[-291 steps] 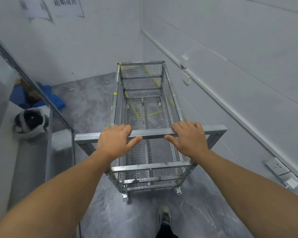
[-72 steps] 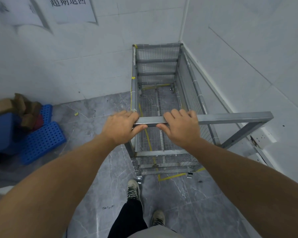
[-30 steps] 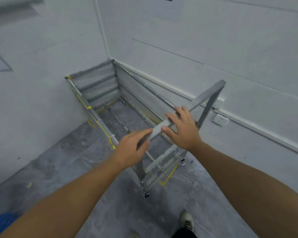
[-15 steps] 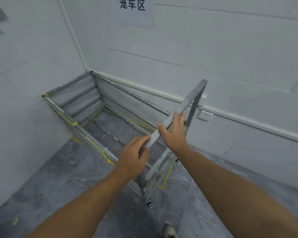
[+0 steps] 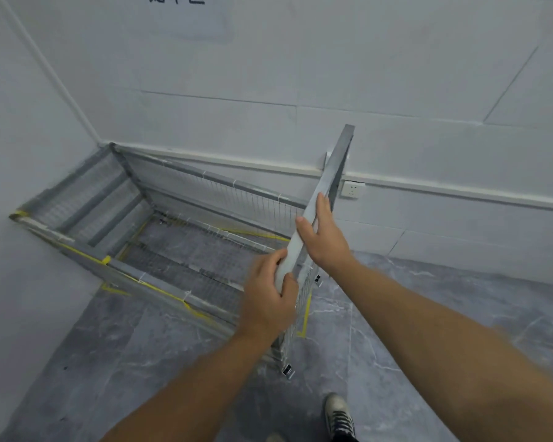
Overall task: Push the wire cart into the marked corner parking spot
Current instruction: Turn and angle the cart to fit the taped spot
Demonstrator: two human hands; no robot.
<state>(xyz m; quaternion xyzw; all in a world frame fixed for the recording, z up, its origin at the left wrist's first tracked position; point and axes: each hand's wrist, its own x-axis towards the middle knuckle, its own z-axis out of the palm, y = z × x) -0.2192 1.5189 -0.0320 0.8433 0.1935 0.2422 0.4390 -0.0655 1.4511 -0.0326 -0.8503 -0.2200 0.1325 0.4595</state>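
One wire cart [image 5: 186, 263] shows two casters, a near caster [image 5: 288, 371] at six o'clock and a far caster [image 5: 317, 279] near centre. There are two hands, the left hand [image 5: 268, 301] and the right hand [image 5: 324, 240]. One wall socket [image 5: 351, 189] sits at three o'clock, one sign [image 5: 189, 17] at twelve and one shoe [image 5: 339, 416] at six.

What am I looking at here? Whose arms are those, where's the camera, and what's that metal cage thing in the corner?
There's no machine here: a person wears a wide-angle camera on the head, looking forward and down, so you see their own forearms. The cage is a wire cart, an empty mesh basket on small wheels, tucked into the corner where two white walls meet. On the grey floor, yellow tape marks its parking spot. Both hands hold the cart's handle bar: the left hand curls round its nearer end, the right hand holds it further up, thumb on one side, fingers on the other. A wall socket sits behind the bar, and one shoe shows at the bottom edge.
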